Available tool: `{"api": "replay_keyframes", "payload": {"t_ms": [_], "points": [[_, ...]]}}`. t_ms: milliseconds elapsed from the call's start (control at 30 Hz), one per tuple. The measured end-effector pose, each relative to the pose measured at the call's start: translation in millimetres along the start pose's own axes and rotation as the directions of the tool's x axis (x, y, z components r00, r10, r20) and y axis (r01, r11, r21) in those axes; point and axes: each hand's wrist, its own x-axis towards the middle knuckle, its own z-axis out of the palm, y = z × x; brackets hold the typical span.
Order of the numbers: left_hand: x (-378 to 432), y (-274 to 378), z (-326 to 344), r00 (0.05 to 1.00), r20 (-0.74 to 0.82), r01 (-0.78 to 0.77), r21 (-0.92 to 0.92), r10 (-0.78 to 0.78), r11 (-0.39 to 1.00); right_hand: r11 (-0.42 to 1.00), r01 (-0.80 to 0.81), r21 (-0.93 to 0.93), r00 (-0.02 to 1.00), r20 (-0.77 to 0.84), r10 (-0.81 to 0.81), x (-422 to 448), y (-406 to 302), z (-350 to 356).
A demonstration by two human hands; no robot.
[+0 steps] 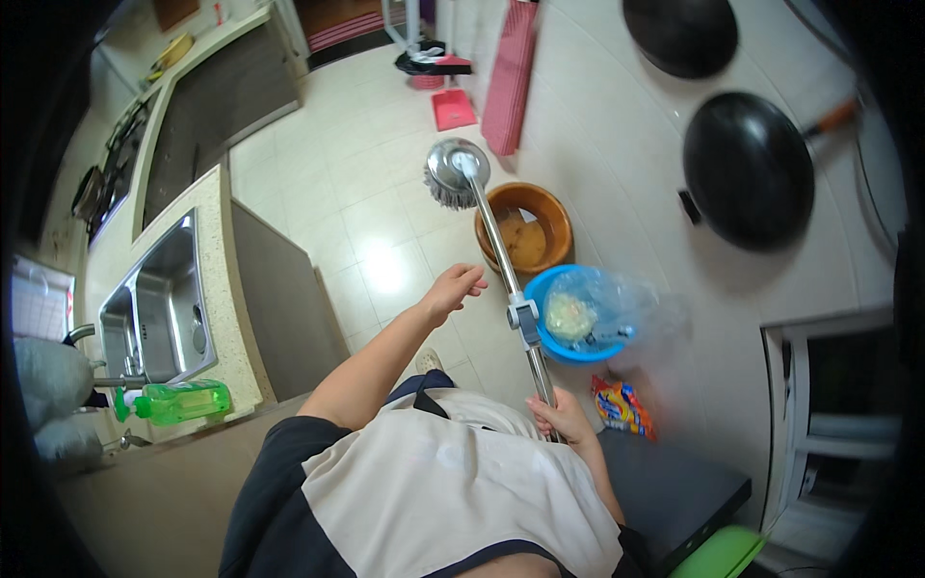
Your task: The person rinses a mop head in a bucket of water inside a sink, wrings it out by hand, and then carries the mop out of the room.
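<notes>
My right hand (565,417) is wrapped round the end of a steel spin-mop handle (493,235), close to my waist. The handle slants up and away from me, with a grey and white locking collar (523,316) partway along. At its far end the round metal mop head (457,165) is raised, grey strands hanging from its rim. My left hand (455,289) holds nothing; its fingers are loosely bent, left of the handle and apart from it. Behind the handle stand a brown tub (553,249) and a blue basin (571,355) with a plastic bag (607,289) in it.
A stainless sink (168,307) and a green soap bottle (189,402) are on the left counter. Two dark woks (748,170) hang on the right wall. A pink dustpan (454,108) stands ahead. An orange packet (621,406) lies beside a dark surface (672,484).
</notes>
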Motion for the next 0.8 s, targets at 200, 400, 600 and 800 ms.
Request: {"api": "replay_keyframes", "payload": {"t_ms": [200,400,600,800], "points": [[0.5,-16.2,-117.3,0.96,-0.239,0.067,-0.316,-0.148,0.946,0.99,-0.138,-0.03,0.99,0.028,0.139,87.6,-37.1,22.0],[15.9,-21.9,-209.3,0.925,-0.344,-0.064,-0.557,-0.16,0.828,0.953,-0.282,-0.107,0.959,-0.017,0.282,175.8,-99.4,33.1],[52.2,-20.1,-307.5,0.803,-0.557,-0.066,-0.437,-0.212,0.897,0.893,-0.282,-0.35,0.954,-0.003,0.3,300.0,-149.2,24.5],[38.4,-99.7,-396.9,0.599,-0.763,0.544,0.166,-0.242,0.823,0.807,-0.075,-0.586,0.978,0.115,0.174,421.5,-239.6,48.3]]}}
